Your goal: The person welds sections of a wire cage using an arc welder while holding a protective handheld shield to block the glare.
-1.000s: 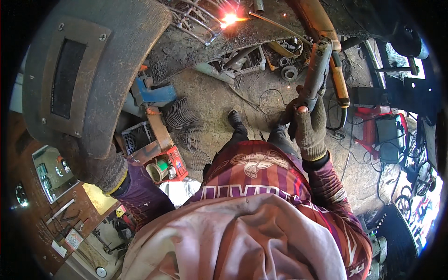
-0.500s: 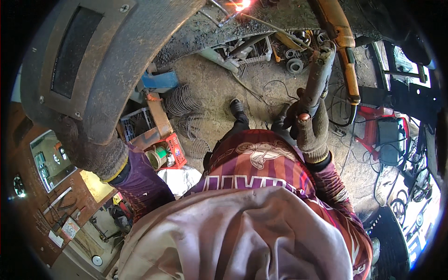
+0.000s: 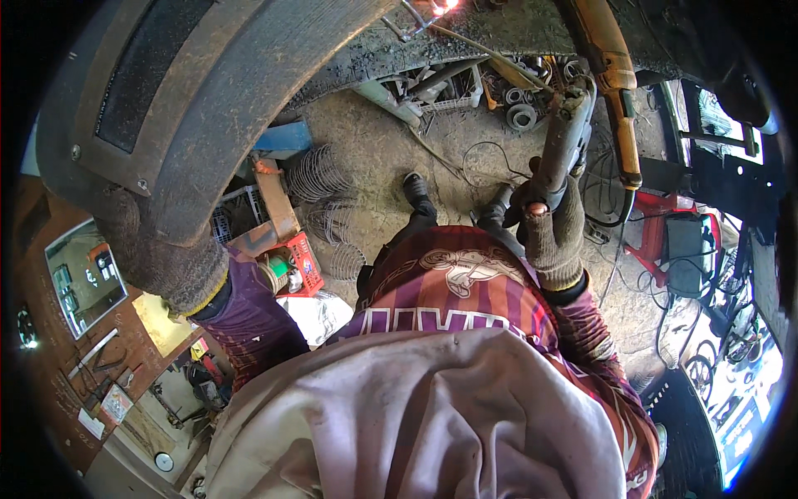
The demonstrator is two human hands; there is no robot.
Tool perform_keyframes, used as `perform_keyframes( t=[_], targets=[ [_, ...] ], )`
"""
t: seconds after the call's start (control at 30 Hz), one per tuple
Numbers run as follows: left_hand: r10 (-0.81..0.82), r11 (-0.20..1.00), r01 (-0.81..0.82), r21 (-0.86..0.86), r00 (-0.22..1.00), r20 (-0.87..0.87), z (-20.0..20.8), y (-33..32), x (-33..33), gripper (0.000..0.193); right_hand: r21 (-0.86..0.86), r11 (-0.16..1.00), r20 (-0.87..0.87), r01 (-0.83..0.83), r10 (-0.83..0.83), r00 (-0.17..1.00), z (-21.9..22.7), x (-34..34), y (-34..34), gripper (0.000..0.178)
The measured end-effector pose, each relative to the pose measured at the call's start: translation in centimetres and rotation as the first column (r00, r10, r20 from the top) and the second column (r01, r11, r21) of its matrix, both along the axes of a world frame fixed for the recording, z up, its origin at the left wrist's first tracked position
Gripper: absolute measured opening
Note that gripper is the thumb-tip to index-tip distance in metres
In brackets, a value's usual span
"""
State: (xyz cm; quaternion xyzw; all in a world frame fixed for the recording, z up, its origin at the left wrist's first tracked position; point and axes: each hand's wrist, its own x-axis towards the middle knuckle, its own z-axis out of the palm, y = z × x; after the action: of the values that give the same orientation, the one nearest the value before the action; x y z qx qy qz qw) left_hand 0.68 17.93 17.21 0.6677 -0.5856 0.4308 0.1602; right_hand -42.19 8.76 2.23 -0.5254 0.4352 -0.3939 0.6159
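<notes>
A worn, dark welding shield (image 3: 241,91) with a black window fills the upper left. My left hand (image 3: 166,258), in a knitted glove, grips its lower edge; the shield hides most of the fingers. My right hand (image 3: 553,229), gloved with the thumb tip bare, is wrapped around a grey electrode holder (image 3: 565,137). A thin welding rod (image 3: 486,54) runs from the holder's jaws up to the left. At its far end a bright glow (image 3: 445,7) shines beside a bent metal rod frame (image 3: 405,23) on the dark worktable (image 3: 366,71).
An orange angle grinder (image 3: 613,75) lies on the table edge, right of the holder. Wire coils (image 3: 320,179), a red crate (image 3: 304,270) and a blue box (image 3: 283,140) stand on the floor to the left. A red machine (image 3: 657,237) with loose cables sits at the right.
The shield has shifted slightly up and to the right in the picture. The glow and metal frame now sit nearer the top edge. Both hands keep their holds.
</notes>
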Motion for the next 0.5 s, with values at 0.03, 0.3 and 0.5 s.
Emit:
perform_keyframes(
  t=[0.03, 0.3, 0.5],
  targets=[
    [0.001, 1.000, -0.001, 0.000, 1.000, -0.003, 0.0, 0.0, 0.0, 0.054, 0.003, 1.000, -0.026, -0.001, 0.001, 1.000, 0.1, -0.1, -0.1, 0.084],
    [0.043, 0.999, -0.043, -0.006, 0.999, 0.005, 0.2, 0.1, -0.4, 0.056, 0.086, 0.993, 0.058, 0.076, -0.081, 0.995, -1.1, -0.6, -0.1, 0.092],
    [0.236, 0.972, -0.236, 0.009, 0.968, -0.089, 1.2, 0.4, -0.1, 0.057, 0.057, 0.991, 0.141, 0.122, -0.129, 0.982, -2.6, -1.2, -0.1, 0.088]
  ],
)
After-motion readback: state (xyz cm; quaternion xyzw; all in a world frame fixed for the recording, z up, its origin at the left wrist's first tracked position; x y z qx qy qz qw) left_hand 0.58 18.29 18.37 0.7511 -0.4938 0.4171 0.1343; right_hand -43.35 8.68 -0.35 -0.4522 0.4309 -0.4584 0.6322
